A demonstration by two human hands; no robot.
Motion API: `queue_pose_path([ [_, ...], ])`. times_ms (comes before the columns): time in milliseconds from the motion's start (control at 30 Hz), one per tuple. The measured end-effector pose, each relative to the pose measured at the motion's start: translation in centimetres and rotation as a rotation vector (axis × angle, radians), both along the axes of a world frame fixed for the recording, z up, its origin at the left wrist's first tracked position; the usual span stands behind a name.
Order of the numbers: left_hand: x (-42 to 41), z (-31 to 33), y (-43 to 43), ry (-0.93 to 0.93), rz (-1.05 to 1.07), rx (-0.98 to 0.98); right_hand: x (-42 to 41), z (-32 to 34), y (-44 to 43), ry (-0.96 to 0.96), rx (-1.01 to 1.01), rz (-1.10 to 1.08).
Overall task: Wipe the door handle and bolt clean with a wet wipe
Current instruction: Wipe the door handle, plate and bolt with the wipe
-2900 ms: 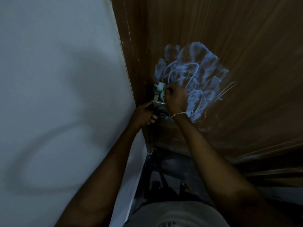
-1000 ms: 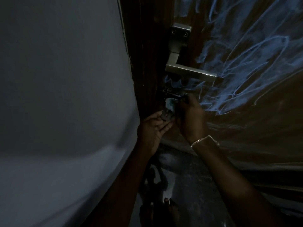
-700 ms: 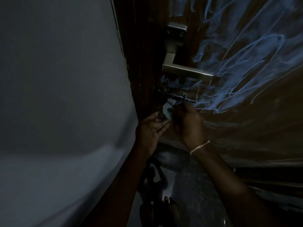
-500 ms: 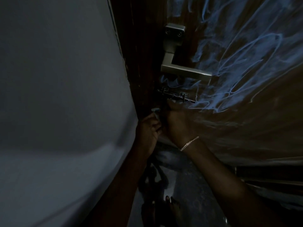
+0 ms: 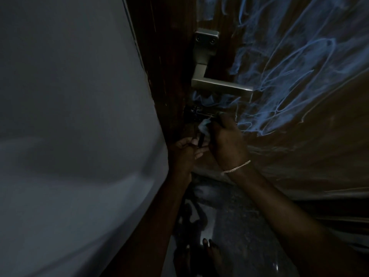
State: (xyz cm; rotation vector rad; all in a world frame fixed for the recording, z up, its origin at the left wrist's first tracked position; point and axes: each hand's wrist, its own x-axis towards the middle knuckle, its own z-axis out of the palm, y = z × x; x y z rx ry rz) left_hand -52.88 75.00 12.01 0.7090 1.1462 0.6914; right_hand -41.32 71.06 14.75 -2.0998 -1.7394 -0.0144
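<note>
A square steel door handle (image 5: 220, 85) juts from the dark wooden door (image 5: 299, 156). Just below it runs a small dark bolt (image 5: 196, 112). My right hand (image 5: 227, 144), with a thin bracelet at the wrist, is closed on a crumpled pale wet wipe (image 5: 204, 127) and presses it against the bolt's lower part. My left hand (image 5: 184, 151) sits just left of it, fingers pinched on a dark hanging piece under the bolt. The scene is very dim.
A pale wall (image 5: 69, 136) fills the left side, meeting the door's edge. Blue chalk scribbles (image 5: 289, 76) cover the door to the right of the handle. A dark glossy floor (image 5: 229, 226) lies below, with bare toes (image 5: 207, 242) showing.
The view moved in close from the handle down to the bolt. My right hand has shifted the wipe up against the bolt; my left hand stays beneath it.
</note>
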Motion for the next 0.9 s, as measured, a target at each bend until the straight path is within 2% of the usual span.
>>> queue_pose_path([
  [100, 0.0, 0.2, -0.1, 0.025, 0.013, 0.005, 0.5, 0.6, 1.2, -0.03, 0.115, -0.012],
  [200, 0.2, 0.0, 0.2, 0.024, 0.048, -0.014, -1.1, 1.5, 4.1, -0.042, 0.054, 0.003],
  [367, -0.3, -0.1, 0.2, 0.048, -0.009, 0.011, -0.6, 2.3, 2.2, -0.235, -0.02, -0.063],
  [533, -0.5, -0.5, 0.4, 0.056, -0.089, 0.05, -0.2, 2.8, 2.8, -0.184, -0.036, -0.154],
  [700, -0.2, -1.0, 0.6, 0.053, -0.062, 0.034, -0.6, 3.3, 2.6, -0.214, -0.128, -0.075],
  [767, -0.3, -1.3, 0.7, 0.043, -0.072, 0.026, 0.3, 3.7, 2.2, -0.186, -0.103, -0.097],
  [900, 0.3, -1.2, 0.9, 0.032, -0.048, 0.0, -0.9, 3.5, 4.0, -0.199, 0.017, 0.038],
])
